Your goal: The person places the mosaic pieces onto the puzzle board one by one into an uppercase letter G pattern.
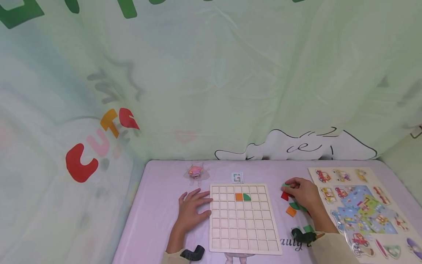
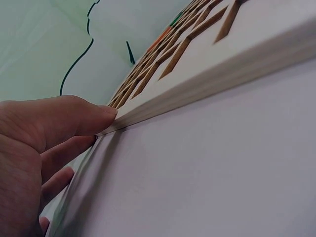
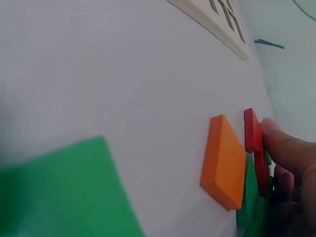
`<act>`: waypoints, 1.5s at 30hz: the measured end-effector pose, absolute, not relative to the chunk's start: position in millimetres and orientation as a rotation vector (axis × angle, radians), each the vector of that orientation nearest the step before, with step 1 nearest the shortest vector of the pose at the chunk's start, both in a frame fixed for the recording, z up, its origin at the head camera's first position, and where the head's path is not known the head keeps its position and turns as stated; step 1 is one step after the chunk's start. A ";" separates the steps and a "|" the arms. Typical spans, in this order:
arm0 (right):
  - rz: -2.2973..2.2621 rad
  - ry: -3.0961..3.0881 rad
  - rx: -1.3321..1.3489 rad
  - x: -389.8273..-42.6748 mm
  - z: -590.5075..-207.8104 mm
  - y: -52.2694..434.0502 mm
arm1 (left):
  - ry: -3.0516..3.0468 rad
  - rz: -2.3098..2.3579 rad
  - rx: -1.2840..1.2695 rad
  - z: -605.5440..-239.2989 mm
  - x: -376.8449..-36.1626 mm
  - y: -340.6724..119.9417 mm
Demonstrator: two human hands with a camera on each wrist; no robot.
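Head view: the left hand lies flat on the lilac desk, fingers spread and straight, fingertips against the left edge of the wooden grid board. The board carries an orange square tile and a green quarter-round tile side by side in its second row. The right hand rests just right of the board, fingers curled over a cluster of loose tiles, pinching a red tile; a loose orange tile lies just below it. A vehicle peg puzzle lies further right, a small pink toy near the far edge.

Left wrist view: a straight finger presses on the board's edge; grid cells visible above.

Right wrist view: a fingertip is touching the red tile, which stands on edge. The orange tile lies just beside it, green pieces beneath the fingers, and a blurred green tile close to the camera.
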State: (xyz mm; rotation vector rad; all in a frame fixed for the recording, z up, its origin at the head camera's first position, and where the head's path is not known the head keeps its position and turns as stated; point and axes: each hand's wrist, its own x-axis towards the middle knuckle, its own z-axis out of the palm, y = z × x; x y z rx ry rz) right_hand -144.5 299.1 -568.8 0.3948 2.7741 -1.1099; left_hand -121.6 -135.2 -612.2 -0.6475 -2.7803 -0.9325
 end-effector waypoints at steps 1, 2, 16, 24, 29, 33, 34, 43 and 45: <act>-1.105 2.772 0.395 -144.5 -568.6 299.1 | -2.780 -0.931 -0.647 -612.5 -121.8 -135.1; -1.103 2.771 0.393 -144.5 -568.4 299.1 | -2.779 -0.930 -0.647 -612.6 -121.9 -135.0; -1.088 2.830 0.292 -144.1 -564.2 296.8 | -2.774 -0.943 -0.656 -611.0 -121.4 -134.8; -1.168 2.924 0.187 -144.5 -561.9 273.5 | -2.774 -0.947 -0.642 -611.0 -119.8 -134.9; -1.237 2.864 0.153 -145.9 -557.8 252.2 | -2.771 -0.964 -0.643 -611.0 -119.8 -135.0; -1.327 2.779 0.115 -147.3 -555.6 235.5 | -2.770 -0.965 -0.649 -611.0 -120.0 -134.9; -1.351 2.759 0.110 -147.9 -555.2 231.1 | -2.770 -0.963 -0.650 -610.9 -120.0 -134.8; -1.519 2.613 0.043 -155.8 -550.1 193.1 | -2.778 -0.963 -0.651 -609.7 -119.8 -134.7; -1.543 2.577 0.035 -157.8 -551.5 185.7 | -2.778 -0.959 -0.654 -609.1 -119.9 -134.6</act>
